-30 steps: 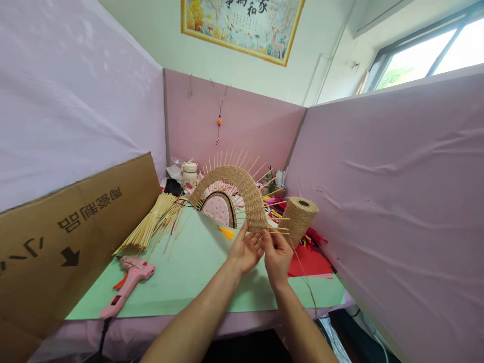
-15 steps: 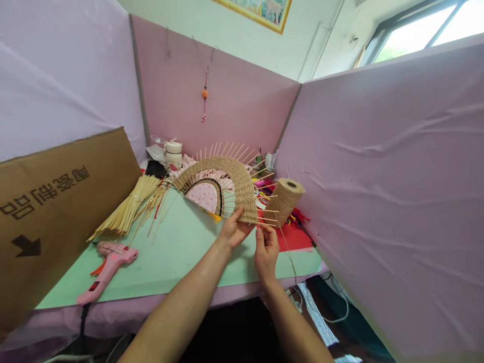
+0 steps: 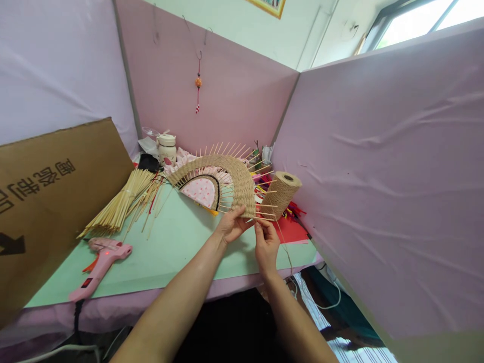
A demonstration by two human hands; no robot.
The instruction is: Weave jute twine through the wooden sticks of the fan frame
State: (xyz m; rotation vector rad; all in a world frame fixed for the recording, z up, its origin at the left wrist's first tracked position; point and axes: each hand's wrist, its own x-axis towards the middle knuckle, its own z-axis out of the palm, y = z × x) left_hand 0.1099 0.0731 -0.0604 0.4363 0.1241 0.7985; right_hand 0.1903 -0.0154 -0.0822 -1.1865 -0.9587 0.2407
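Note:
A half-round woven fan point(image 3: 244, 189) of tan twine, with thin sticks fanning out past its outer edge, is held up over the table. At its centre is a pink dotted half-circle point(image 3: 200, 193) with a dark rim. My left hand point(image 3: 231, 226) is closed on the fan's lower right end, thumb on top and fingers beneath. Just right of it, my right hand point(image 3: 266, 244) pinches at the lowest stick, apparently on the twine; its fingertips partly hide the spot. A loose strand of twine point(image 3: 288, 252) hangs beside that hand. The twine spool point(image 3: 283, 191) stands behind.
A pink glue gun point(image 3: 101, 267), its light red, lies at the table's left front. Behind it are a bundle of sticks point(image 3: 119, 201) and a cardboard sheet point(image 3: 68, 196). A lidded jar point(image 3: 167, 149) stands at the back. Red paper point(image 3: 293, 230) lies on the right, below the partition point(image 3: 378, 166).
The view has shifted slightly. My right fingertips have risen a little toward the fan's bottom stick, while my left hand keeps its hold on the fan.

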